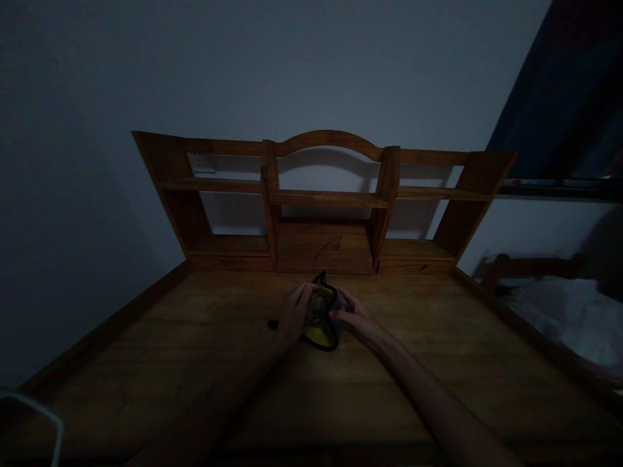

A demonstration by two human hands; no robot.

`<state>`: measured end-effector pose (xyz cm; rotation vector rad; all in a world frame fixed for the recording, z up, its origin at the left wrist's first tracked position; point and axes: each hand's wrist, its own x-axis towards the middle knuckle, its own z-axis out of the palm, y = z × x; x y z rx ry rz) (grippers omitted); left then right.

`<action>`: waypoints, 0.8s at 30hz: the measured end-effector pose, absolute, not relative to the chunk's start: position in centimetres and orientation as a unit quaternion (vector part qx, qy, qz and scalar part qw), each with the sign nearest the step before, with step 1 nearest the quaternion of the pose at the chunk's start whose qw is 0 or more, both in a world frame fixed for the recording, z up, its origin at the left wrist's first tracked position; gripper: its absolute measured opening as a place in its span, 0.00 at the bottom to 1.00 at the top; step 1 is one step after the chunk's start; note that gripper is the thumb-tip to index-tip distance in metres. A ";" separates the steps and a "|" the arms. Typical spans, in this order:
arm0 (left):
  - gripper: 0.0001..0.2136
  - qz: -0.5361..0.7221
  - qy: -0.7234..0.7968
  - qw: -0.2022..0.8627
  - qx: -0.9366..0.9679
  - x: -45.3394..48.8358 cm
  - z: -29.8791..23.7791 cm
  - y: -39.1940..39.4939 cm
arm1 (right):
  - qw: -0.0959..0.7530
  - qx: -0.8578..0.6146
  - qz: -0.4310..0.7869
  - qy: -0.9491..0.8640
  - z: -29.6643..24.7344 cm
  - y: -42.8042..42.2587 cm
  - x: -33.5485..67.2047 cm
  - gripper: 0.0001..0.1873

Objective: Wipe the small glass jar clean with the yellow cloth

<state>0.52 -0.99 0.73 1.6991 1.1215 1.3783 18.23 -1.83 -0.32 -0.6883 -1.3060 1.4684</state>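
Note:
Both my hands meet over a pair of yellow-lensed glasses with a dark frame in the middle of a wooden desk. My left hand curls around the glasses' left side. My right hand grips their right side with bent fingers. The glasses rest just above or on the desktop; the dim light hides which. A dark temple tip sticks out to the left of my left hand.
A wooden hutch with open shelves stands at the desk's back edge against a pale wall. A bed with white bedding lies to the right. A white cable loops at the lower left corner.

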 end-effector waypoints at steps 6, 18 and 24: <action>0.18 0.528 0.422 0.334 0.657 0.4 0.9 -1.2 | 0.505 -0.295 0.603 -0.543 -0.8 -1.6 18.2 0.31; 0.18 0.531 0.425 0.339 0.650 0.4 0.8 -1.0 | 0.508 -0.298 0.587 -0.556 -2.3 -0.3 18.2 0.29; 0.19 0.524 0.432 0.339 0.651 0.4 0.9 -1.0 | 0.502 -0.300 0.580 -0.567 -1.9 -0.6 18.1 0.28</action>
